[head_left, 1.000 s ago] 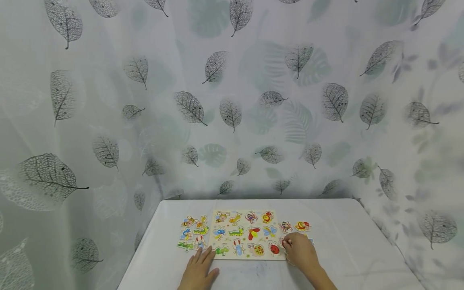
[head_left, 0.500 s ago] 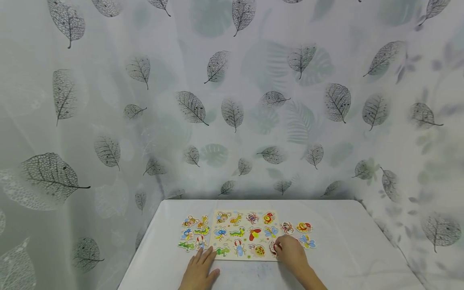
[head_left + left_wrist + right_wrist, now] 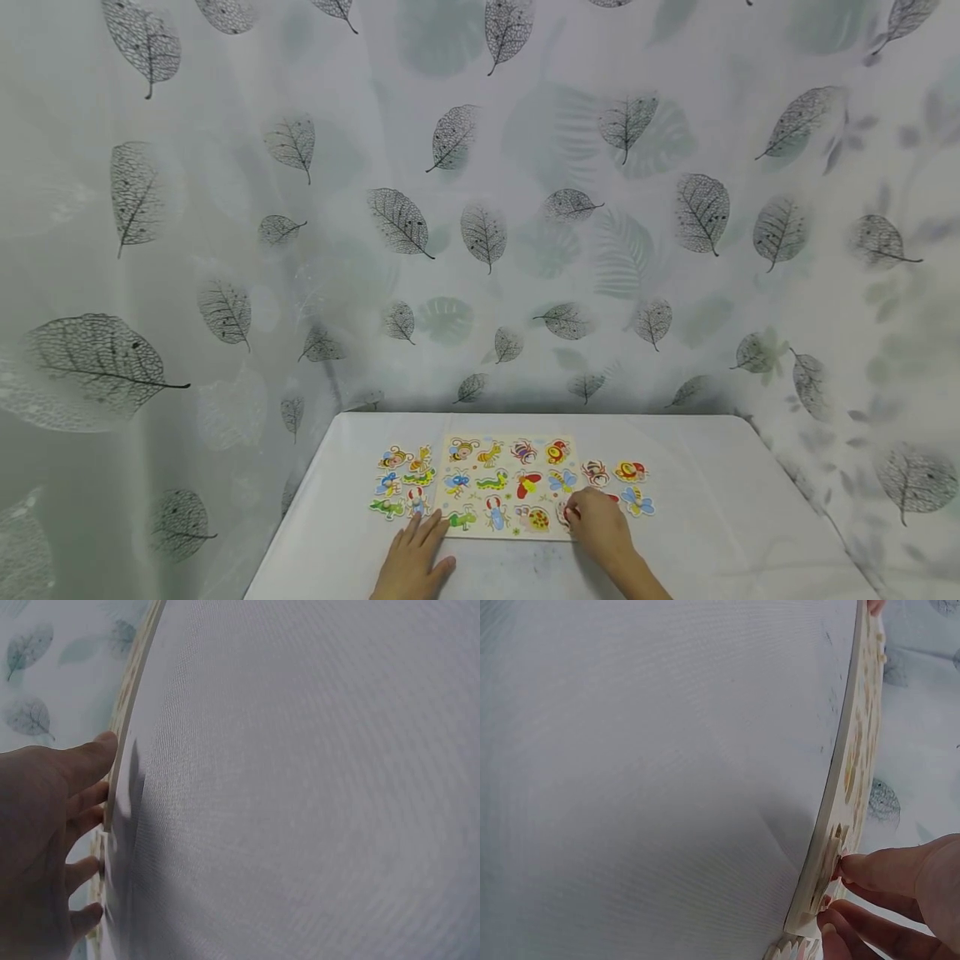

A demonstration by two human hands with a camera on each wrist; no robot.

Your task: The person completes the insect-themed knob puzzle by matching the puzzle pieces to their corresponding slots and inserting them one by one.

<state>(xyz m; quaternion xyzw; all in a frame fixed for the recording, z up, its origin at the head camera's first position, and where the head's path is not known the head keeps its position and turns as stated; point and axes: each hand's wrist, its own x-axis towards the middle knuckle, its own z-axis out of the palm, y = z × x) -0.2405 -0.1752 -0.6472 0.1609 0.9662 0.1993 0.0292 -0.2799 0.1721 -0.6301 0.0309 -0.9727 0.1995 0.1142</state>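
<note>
A pale wooden insect puzzle board [image 3: 510, 502] lies flat on the table. Over its near right corner, my right hand [image 3: 600, 525] pinches a puzzle piece [image 3: 562, 512] with a pale rim and some red, mostly hidden by the fingers. In the right wrist view the piece [image 3: 826, 871] sits at the board's surface, slightly tilted; whether it lies inside a recess I cannot tell. My left hand [image 3: 411, 557] rests with straight fingers at the board's near left corner. The left wrist view shows its thumb [image 3: 97, 756] against the board's edge.
Several loose insect pieces, among them a green grasshopper [image 3: 387, 507], lie left of the board. On its right are a spider piece [image 3: 596, 473], a red-and-yellow bug piece [image 3: 632, 472] and a blue-winged piece [image 3: 637, 502]. A leaf-patterned curtain [image 3: 480, 250] hangs behind the white table [image 3: 712, 475].
My right hand has moved left from the loose pieces onto the board's near right corner, bringing the piece along. It has barely shifted since half a second ago. The left hand stays in place.
</note>
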